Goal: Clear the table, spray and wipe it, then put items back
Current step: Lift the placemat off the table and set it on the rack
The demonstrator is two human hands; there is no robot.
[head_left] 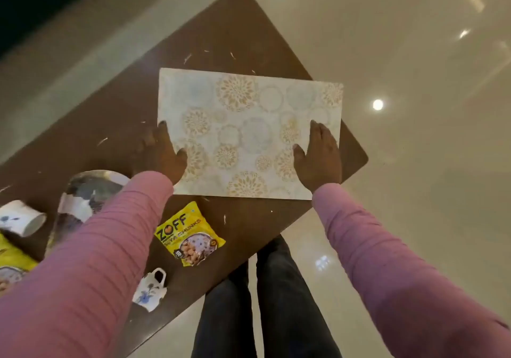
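Pink sleeves [96, 247] are reaching forward. The left hand [163, 155] and right hand [318, 158] are pressing flat, fingers straight, on the placemat [249, 131] overhanging the table [221, 39] at its right corner. Scraps [102, 141] are littering the top, so I judge clearing is underway; lifting the mat next needs an edge grip.

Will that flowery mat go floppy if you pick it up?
Probably not much: the pale rectangular flower-patterned mat lies flat even where its corner juts past the brown wooden table. It looks thin, so it is likely light.
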